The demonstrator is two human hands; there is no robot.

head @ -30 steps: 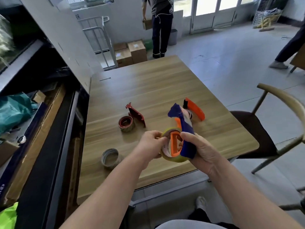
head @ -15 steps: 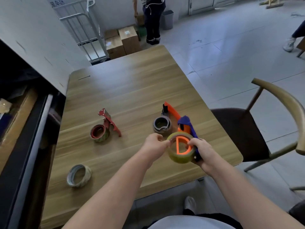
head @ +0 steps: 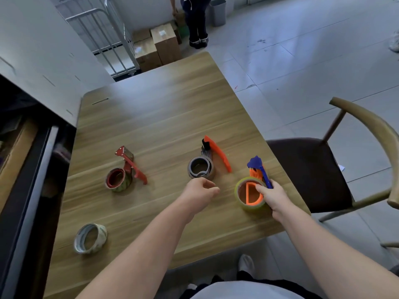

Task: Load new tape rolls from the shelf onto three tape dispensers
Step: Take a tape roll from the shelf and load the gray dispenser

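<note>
At the left edge of the frame, a dark shelf runs alongside the wooden surface. On the surface at lower left lies a pale loose roll, flat on its side and well apart from everything else. Further up, at centre left, the red dispenser lies on the surface with a roll on its red hub.

The left hand hovers near the middle of the frame with its fingers loosely curled and nothing in them. It is just in front of the grey roll that sits on the orange dispenser, though whether it touches the roll is unclear.

To the right of these, near the surface's right edge, the blue dispenser rests with a yellow-green tape roll seated around its orange hub. The right hand grips the blue handle, and its thumb lies across the hub inside the roll.

Beside the surface at right stands a wooden chair with a dark seat. At the top of the frame, cardboard boxes are stacked on the floor, next to a standing person's legs.
</note>
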